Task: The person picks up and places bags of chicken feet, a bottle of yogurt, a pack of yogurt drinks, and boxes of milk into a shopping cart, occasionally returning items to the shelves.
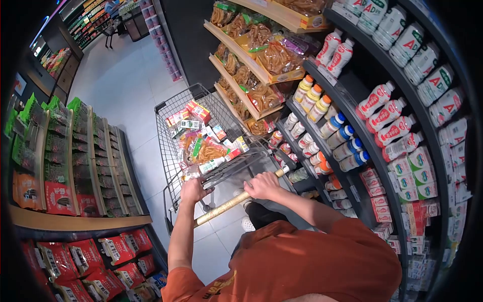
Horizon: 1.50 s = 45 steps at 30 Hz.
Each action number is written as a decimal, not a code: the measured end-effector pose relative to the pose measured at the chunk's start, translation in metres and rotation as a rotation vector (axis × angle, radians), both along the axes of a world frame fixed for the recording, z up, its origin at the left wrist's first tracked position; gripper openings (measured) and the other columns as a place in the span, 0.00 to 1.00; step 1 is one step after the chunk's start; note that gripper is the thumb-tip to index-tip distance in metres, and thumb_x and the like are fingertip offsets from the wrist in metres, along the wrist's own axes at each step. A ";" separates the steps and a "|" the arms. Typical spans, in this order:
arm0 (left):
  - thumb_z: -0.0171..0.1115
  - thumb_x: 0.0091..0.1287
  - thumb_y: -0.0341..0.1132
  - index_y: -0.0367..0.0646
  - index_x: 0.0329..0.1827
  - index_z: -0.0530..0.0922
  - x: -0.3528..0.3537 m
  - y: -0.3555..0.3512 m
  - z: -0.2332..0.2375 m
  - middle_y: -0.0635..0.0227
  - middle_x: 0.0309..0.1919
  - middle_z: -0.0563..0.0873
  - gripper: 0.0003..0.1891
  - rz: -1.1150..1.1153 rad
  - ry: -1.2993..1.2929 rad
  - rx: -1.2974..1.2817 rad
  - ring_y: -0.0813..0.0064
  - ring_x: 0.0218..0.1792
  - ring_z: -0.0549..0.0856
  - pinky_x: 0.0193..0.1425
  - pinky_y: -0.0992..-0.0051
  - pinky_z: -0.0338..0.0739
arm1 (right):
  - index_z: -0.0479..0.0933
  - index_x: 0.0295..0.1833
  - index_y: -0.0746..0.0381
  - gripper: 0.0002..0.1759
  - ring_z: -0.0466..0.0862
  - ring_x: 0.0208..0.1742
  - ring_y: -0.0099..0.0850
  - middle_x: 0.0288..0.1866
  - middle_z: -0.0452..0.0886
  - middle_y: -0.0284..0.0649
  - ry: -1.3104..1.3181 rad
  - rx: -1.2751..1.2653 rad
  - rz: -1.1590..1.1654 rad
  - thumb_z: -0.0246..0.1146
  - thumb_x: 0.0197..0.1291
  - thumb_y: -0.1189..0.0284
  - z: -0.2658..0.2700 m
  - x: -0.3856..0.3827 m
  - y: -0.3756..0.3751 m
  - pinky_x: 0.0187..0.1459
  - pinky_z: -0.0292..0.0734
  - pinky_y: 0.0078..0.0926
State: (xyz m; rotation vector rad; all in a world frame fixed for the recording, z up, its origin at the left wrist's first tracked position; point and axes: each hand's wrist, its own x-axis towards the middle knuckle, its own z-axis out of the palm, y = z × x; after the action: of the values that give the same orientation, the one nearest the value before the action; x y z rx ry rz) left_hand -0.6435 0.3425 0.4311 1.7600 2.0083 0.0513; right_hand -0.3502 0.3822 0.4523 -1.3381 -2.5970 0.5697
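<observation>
A wire shopping cart [163, 143] stands ahead of me, holding several cartons, bottles and snack packs [209, 151]. My left hand [195, 191] is closed on the cart's dark frame at its near left corner, beside the basket. Fingers of my right hand [262, 185] wrap round the pale handle bar [221, 208], toward its right end. The bar slants up from lower left to right. Between the two hands, part of the bar shows bare.
Curved shelves with bottles [395, 128] rise close on the right, beyond bagged snacks [261, 35]. A low shelf unit [83, 219] with hanging and red packs stands at left. Tiled floor [123, 70] runs ahead between them; a person [111, 8] is far off.
</observation>
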 end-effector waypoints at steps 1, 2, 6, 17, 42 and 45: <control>0.76 0.50 0.59 0.51 0.51 0.88 -0.005 0.007 -0.001 0.56 0.39 0.90 0.29 -0.014 0.005 0.002 0.54 0.43 0.88 0.51 0.58 0.83 | 0.83 0.19 0.65 0.30 0.84 0.24 0.53 0.18 0.80 0.54 -0.001 -0.008 -0.001 0.56 0.64 0.53 -0.001 -0.004 0.007 0.32 0.78 0.50; 0.76 0.50 0.61 0.52 0.52 0.88 -0.009 0.014 -0.003 0.55 0.38 0.90 0.30 -0.027 0.009 0.005 0.53 0.42 0.89 0.51 0.58 0.83 | 0.83 0.19 0.65 0.30 0.84 0.24 0.53 0.18 0.80 0.54 0.001 -0.013 0.000 0.56 0.63 0.52 -0.001 -0.007 0.012 0.32 0.78 0.50; 0.77 0.50 0.59 0.52 0.52 0.87 -0.018 0.037 0.002 0.57 0.37 0.91 0.30 -0.006 0.035 -0.025 0.55 0.42 0.89 0.51 0.60 0.84 | 0.84 0.22 0.66 0.30 0.85 0.27 0.53 0.20 0.81 0.55 -0.013 -0.078 0.015 0.56 0.63 0.52 0.005 -0.019 0.037 0.35 0.79 0.51; 0.77 0.49 0.56 0.53 0.52 0.87 -0.052 0.110 0.007 0.58 0.37 0.91 0.29 0.027 0.100 -0.090 0.57 0.42 0.90 0.52 0.61 0.84 | 0.84 0.27 0.70 0.31 0.86 0.33 0.57 0.27 0.84 0.60 -0.144 -0.337 0.130 0.53 0.60 0.52 0.005 -0.060 0.116 0.40 0.80 0.54; 0.73 0.52 0.64 0.52 0.49 0.88 -0.094 0.226 0.008 0.57 0.35 0.90 0.30 -0.075 0.074 -0.115 0.55 0.40 0.90 0.49 0.59 0.84 | 0.86 0.37 0.68 0.29 0.86 0.47 0.56 0.37 0.87 0.57 -0.273 -0.497 -0.048 0.54 0.59 0.51 0.010 -0.108 0.221 0.57 0.76 0.49; 0.72 0.53 0.64 0.51 0.50 0.88 -0.097 0.233 0.007 0.55 0.37 0.90 0.30 -0.102 0.039 -0.140 0.54 0.41 0.89 0.49 0.59 0.84 | 0.86 0.37 0.69 0.29 0.85 0.50 0.56 0.42 0.86 0.59 -0.229 -0.464 -0.162 0.56 0.59 0.51 0.013 -0.111 0.223 0.59 0.76 0.49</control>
State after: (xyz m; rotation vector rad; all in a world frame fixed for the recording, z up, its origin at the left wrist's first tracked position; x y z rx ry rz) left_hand -0.7404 0.5753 0.4379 1.7833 1.8960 -0.1540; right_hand -0.4614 0.6051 0.4648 -1.8271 -2.5898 1.0995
